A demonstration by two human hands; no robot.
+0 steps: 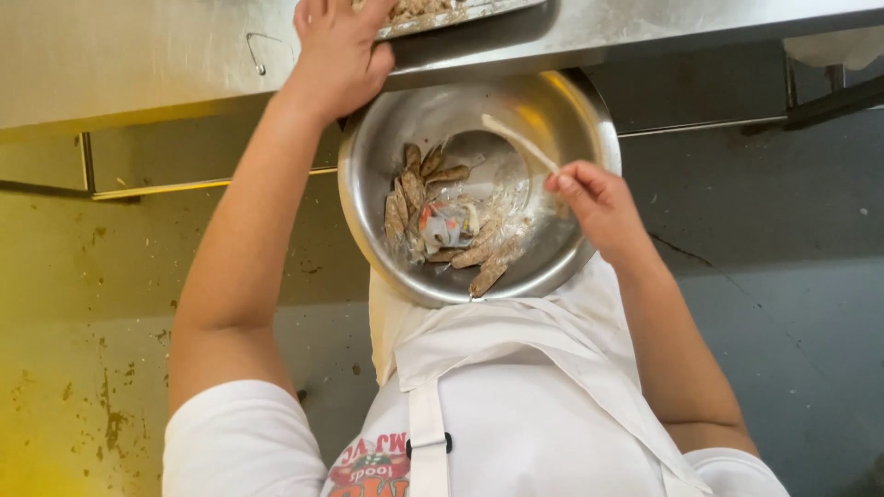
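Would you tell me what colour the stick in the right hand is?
Pale cream stick, held by the right hand; head view.

Head camera, straight down, close overhead.

Your round steel bowl [479, 184] tilted against your apron below the bench edge, breaded brown strips [433, 207] clustered inside with crumb residue, your pale thin stick [517, 140] angled across its upper wall, metal tray [442, 17] above.
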